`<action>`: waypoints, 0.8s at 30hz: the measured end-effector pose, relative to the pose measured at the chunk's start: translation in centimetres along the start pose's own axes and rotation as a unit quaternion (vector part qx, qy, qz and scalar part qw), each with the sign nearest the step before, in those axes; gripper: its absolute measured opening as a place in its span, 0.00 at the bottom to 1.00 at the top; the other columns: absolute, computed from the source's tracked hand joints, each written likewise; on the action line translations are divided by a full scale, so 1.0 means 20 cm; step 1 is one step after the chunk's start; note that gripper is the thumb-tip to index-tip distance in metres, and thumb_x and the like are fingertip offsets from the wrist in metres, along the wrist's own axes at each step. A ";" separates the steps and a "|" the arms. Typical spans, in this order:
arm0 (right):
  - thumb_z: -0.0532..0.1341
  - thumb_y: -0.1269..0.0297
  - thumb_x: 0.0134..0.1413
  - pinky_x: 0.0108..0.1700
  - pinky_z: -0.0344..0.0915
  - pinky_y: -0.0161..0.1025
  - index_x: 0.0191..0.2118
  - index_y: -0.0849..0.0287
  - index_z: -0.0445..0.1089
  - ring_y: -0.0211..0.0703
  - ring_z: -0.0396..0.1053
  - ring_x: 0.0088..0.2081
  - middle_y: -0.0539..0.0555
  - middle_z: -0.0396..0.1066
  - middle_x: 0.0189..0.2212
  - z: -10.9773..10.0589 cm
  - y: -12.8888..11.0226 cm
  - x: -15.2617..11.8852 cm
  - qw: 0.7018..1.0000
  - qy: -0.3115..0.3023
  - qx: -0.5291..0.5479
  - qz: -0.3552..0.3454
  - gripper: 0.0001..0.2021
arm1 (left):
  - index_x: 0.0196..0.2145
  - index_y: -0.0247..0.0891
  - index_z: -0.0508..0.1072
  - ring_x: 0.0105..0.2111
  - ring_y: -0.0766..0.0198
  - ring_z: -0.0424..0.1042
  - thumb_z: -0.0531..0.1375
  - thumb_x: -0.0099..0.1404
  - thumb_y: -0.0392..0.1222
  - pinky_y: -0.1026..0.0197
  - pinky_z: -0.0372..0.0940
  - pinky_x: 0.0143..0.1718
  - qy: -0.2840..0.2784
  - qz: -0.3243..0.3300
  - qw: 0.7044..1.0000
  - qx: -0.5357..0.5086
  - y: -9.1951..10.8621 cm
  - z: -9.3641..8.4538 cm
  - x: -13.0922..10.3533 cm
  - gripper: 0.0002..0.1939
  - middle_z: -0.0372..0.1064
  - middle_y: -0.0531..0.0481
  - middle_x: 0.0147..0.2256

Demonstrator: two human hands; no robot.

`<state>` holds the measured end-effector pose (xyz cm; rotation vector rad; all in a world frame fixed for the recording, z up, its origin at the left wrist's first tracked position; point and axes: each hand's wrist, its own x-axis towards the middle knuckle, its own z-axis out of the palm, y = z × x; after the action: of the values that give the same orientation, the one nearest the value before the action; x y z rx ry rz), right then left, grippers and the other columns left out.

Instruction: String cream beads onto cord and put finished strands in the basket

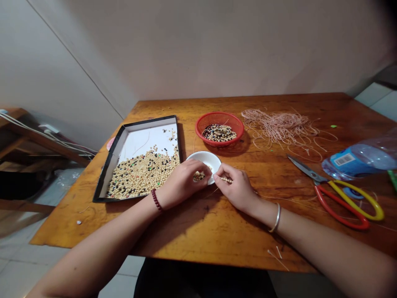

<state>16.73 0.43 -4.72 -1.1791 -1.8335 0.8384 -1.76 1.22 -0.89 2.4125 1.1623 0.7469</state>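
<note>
"Where are your 2 hands?"

"Both at the white bowl (201,156) in the middle of the counter (173,236). My left hand (186,176) arches over its near left side, above some pale beads (198,176). My right hand (237,188) is at the right edge."

"Are your fingers gripping anything?"

"On the right, thumb and forefinger pinch together, and my curled fingers hold a short row of beads (227,181). On the left they bend inward; whether they grip something, I can't tell."

"What lies around you?"

"To the left, a black-edged tray (136,142) with loose beads (142,174), mostly cream. Beyond the bowl, a red basket (214,118) holding more. Far right, tangled pink cord (279,124); nearer, scissors (316,178) with 1 red and 1 yellow handle, beside a plastic bottle (347,159)."
</note>
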 end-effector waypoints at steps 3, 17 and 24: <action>0.57 0.64 0.55 0.26 0.53 0.32 0.27 0.57 0.63 0.35 0.60 0.22 0.46 0.63 0.20 0.00 0.00 0.00 1.000 0.001 -0.003 0.002 0.07 | 0.33 0.37 0.72 0.35 0.65 0.70 0.60 0.62 0.37 0.62 0.65 0.38 0.003 0.008 1.000 0.014 0.00 0.00 0.00 0.02 0.72 0.50 0.34; 0.56 0.64 0.55 0.27 0.53 0.32 0.29 0.57 0.64 0.34 0.59 0.21 0.46 0.62 0.20 -0.01 -0.03 0.00 0.999 0.029 -0.018 -0.025 0.06 | 0.37 0.37 0.73 0.37 0.63 0.68 0.58 0.65 0.38 0.59 0.66 0.39 0.033 0.104 0.991 0.077 -0.01 -0.02 0.01 0.05 0.71 0.47 0.35; 0.56 0.64 0.55 0.26 0.53 0.32 0.29 0.57 0.63 0.34 0.58 0.22 0.46 0.60 0.20 0.00 -0.03 0.00 0.999 0.027 0.021 -0.023 0.06 | 0.35 0.37 0.72 0.34 0.66 0.69 0.60 0.64 0.39 0.63 0.66 0.37 0.062 0.077 0.993 0.059 0.00 0.00 0.00 0.03 0.71 0.49 0.32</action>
<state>16.58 0.22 -4.24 -1.1189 -1.7842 0.8068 -1.82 1.27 -0.90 2.6095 1.1026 0.9114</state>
